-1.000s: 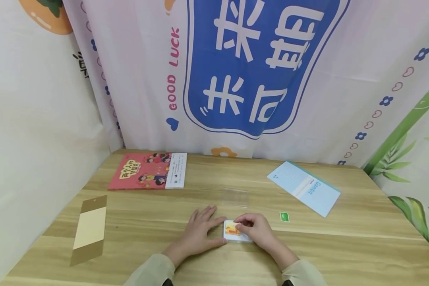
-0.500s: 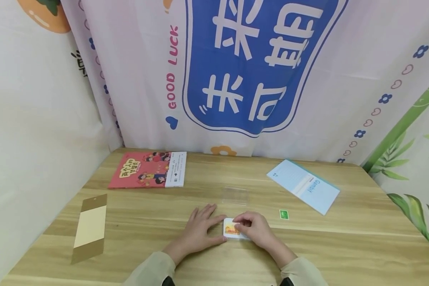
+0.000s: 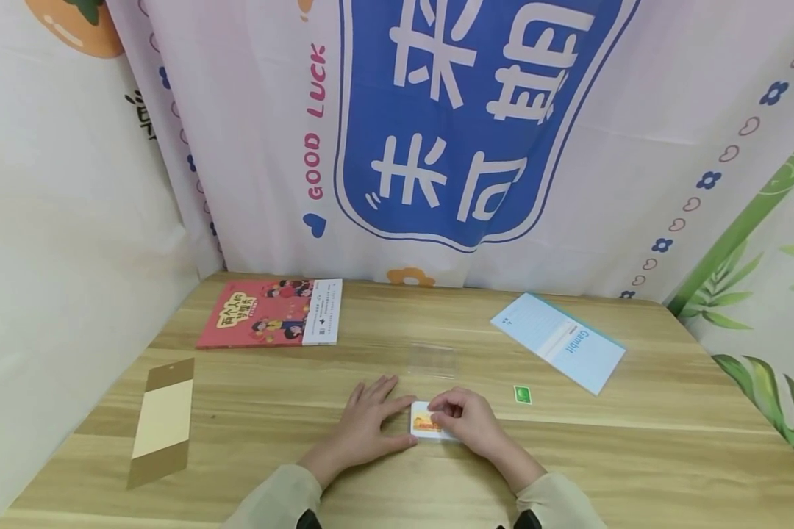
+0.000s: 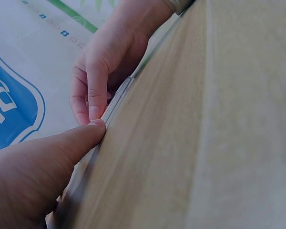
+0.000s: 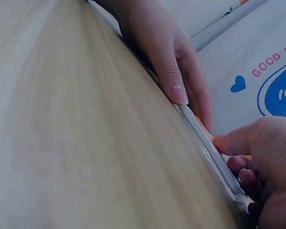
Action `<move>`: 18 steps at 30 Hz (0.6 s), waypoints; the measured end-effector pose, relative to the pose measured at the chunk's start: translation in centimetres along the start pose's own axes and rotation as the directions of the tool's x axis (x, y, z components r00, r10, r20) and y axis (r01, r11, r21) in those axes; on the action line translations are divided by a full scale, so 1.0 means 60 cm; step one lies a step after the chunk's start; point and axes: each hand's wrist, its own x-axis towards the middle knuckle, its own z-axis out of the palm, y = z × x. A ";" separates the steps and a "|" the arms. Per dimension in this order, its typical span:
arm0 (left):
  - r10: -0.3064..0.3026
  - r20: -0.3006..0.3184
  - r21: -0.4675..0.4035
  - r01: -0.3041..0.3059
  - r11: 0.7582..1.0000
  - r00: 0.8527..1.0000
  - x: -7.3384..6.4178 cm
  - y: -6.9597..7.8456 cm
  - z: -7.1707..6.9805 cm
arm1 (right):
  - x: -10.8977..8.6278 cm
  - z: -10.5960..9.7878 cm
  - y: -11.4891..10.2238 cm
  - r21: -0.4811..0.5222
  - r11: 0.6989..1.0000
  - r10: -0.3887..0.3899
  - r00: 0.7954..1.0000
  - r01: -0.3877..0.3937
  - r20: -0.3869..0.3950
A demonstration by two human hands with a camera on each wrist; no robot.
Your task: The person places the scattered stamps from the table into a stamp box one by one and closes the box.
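A thin, flat white case (image 3: 423, 435) with a clear plastic rim lies on the table in front of the person. On its upper face is a small orange-and-yellow picture piece (image 3: 425, 421). My left hand (image 3: 364, 426) rests at the case's left end, fingers spread, with the thumb and index fingertip touching its near and far corners. From the right, my right hand (image 3: 470, 422) pinches the picture piece at its right side, covering that part and much of the case's right end. In the left wrist view, the right fingertips (image 4: 94, 112) press down close to my left thumb.
Beyond the hands lies a clear plastic rectangle (image 3: 432, 361). A small green stamp-like piece (image 3: 522, 394) is to the right, below a pale blue notepad (image 3: 559, 342). On the left are a red picture book (image 3: 258, 312) and a brown-and-cream card strip (image 3: 162, 422). A printed curtain (image 3: 271, 147) hangs behind.
The head view has shifted slightly. Both hands keep nearly the same places at the case, and the picture piece stays under the right fingers.
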 end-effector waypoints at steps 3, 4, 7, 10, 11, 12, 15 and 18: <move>0.003 -0.002 -0.003 -0.003 1.000 1.000 0.000 0.000 -0.001 | 0.001 0.000 0.000 0.008 1.000 0.004 1.000 -0.004 0.000; 0.000 -0.001 0.000 0.000 1.000 1.000 0.000 0.000 -0.001 | 0.001 0.001 0.000 0.011 1.000 0.008 1.000 -0.008 0.003; -0.014 0.007 -0.003 0.014 1.000 1.000 -0.004 0.000 -0.001 | 0.001 0.002 -0.002 0.029 0.999 0.016 1.000 -0.017 0.022; -0.015 0.007 0.003 0.015 1.000 1.000 -0.005 -0.001 -0.001 | 0.000 0.001 -0.006 0.060 0.998 0.022 1.000 -0.023 0.019; -0.010 0.004 -0.001 0.010 1.000 1.000 -0.005 0.000 -0.001 | 0.000 -0.001 -0.008 0.072 0.997 0.024 1.000 -0.025 0.012; -0.005 0.000 -0.001 0.005 1.000 1.000 -0.005 0.000 -0.001 | 0.001 -0.004 -0.010 0.078 0.997 0.030 1.000 -0.030 0.001; 0.005 -0.004 -0.003 -0.005 1.000 1.000 -0.001 0.002 0.000 | 0.003 -0.019 -0.022 0.092 0.994 0.062 0.997 -0.058 -0.043; -0.006 0.006 -0.006 0.007 1.000 1.000 0.000 0.002 -0.001 | 0.005 -0.044 -0.025 0.090 0.993 0.089 0.992 -0.081 -0.091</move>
